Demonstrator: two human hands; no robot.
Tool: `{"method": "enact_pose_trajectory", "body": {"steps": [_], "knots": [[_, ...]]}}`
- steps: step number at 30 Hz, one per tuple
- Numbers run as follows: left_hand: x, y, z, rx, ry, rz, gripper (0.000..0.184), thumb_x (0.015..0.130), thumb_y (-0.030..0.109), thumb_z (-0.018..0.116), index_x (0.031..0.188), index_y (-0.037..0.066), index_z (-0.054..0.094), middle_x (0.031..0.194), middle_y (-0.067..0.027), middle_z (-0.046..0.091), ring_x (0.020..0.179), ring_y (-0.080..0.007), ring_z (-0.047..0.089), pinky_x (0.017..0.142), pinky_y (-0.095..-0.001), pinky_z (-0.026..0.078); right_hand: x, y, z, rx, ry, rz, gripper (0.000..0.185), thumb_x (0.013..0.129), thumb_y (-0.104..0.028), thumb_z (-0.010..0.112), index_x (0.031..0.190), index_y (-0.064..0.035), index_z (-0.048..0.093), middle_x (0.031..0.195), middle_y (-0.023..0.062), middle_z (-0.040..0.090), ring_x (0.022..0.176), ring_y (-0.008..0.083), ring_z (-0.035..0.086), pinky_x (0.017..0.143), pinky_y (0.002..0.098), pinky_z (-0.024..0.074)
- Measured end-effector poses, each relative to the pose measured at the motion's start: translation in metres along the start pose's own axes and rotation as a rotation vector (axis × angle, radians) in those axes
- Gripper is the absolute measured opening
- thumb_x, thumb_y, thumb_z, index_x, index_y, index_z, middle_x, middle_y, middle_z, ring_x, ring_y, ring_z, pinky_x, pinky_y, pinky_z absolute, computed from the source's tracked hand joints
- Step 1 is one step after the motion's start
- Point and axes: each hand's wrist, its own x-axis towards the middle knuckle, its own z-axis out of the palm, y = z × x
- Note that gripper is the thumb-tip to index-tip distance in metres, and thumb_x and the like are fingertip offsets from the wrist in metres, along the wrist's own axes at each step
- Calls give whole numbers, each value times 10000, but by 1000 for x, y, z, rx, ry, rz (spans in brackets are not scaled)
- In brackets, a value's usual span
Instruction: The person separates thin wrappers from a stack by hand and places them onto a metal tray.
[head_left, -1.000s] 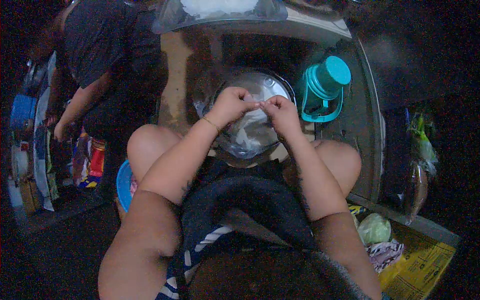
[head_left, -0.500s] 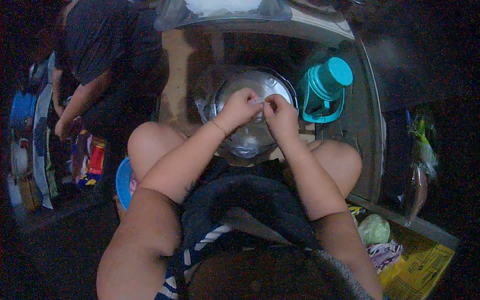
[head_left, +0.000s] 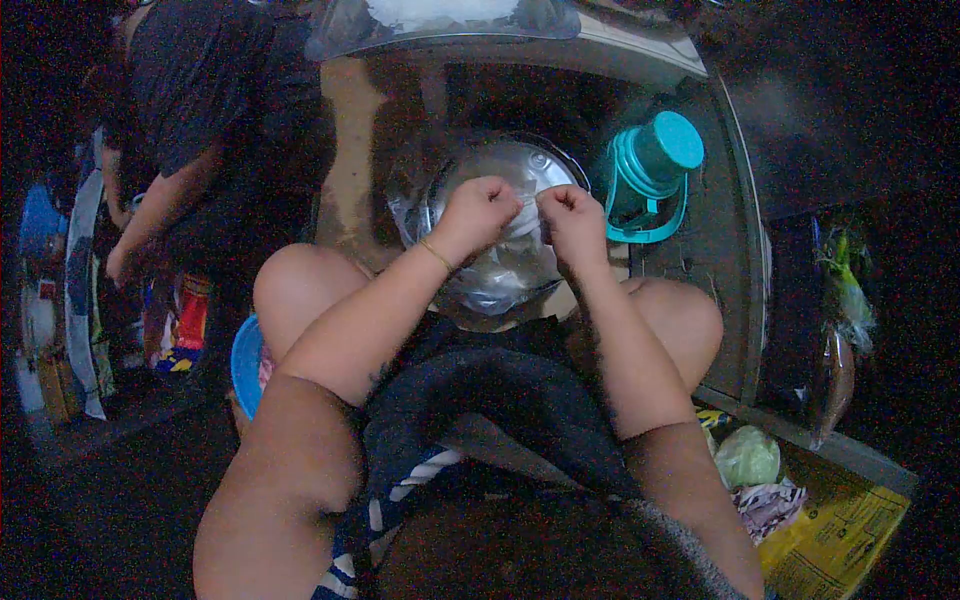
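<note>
Over the metal basin (head_left: 472, 172), left of the teal container (head_left: 672, 142), the left hand (head_left: 480, 218) and right hand (head_left: 577, 228) seem pinched closed on a pale scrap (head_left: 528, 199) (too blurred to name); work looks under way, remainder unclear.

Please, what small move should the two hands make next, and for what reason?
I would perhaps lower the left hand and right hand slightly toward the metal vessel before loosening their pinch. Both hands look pinched, with a gap between them, above the vessel; anything held is too small to identify, so a low release seems safer.
</note>
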Motion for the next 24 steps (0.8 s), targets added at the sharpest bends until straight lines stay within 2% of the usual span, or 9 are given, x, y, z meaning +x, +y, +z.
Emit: {"method": "enact_pose_trajectory", "body": {"steps": [3,6,9,12,15,18,21,24], "knots": [[2,-3,1,-77,-1,-18,166,817,224,657,795,62,627,732,-20,622,685,-106,542,663,-297,464,-1,-2,1,142,-28,52,196,786,-184,649,863,-3,654,739,102,658,643,205,622,640,324,496],[2,-4,4,-109,57,6,142,825,204,642,818,63,624,769,-4,624,705,-97,539,667,-282,458,-4,-9,1,159,-46,48,192,789,-174,644,866,1,654,759,105,658,667,206,619,658,319,495],[3,-5,5,-179,49,-76,133,828,190,630,846,59,623,793,-5,621,729,-97,540,693,-269,455,3,6,4,41,59,-36,192,794,-170,644,879,2,652,797,108,660,714,193,619,679,311,491],[2,-5,3,-264,48,-118,142,831,196,629,861,57,628,804,-13,622,763,-100,546,733,-258,450,5,9,3,80,57,6,190,801,-173,641,884,-3,652,816,111,659,739,186,617,692,309,489],[6,-10,2,-455,3,-49,139,830,156,629,838,19,612,714,-6,591,624,-97,529,564,-259,438,1,-2,0,62,-13,-35,187,810,-175,639,898,-10,648,812,108,657,735,185,617,687,309,490],[3,-3,5,-230,95,140,181,845,196,637,859,17,621,742,-24,618,646,-105,552,580,-267,455,-7,-12,5,87,-56,-131,116,848,-136,624,883,-25,625,710,-16,564,627,62,497,564,215,405],[1,-1,4,-119,132,24,219,868,231,624,884,13,623,767,-52,635,666,-118,570,607,-275,466,-11,-21,3,52,-27,-95,123,847,-140,625,878,-21,621,721,-13,566,647,62,496,582,213,403],[-1,3,0,-19,197,0,213,890,260,590,872,52,629,834,-50,642,783,-160,576,759,-305,465,-9,-19,0,92,-30,9,202,835,-181,638,909,6,622,768,89,643,685,160,593,639,303,480]]}}
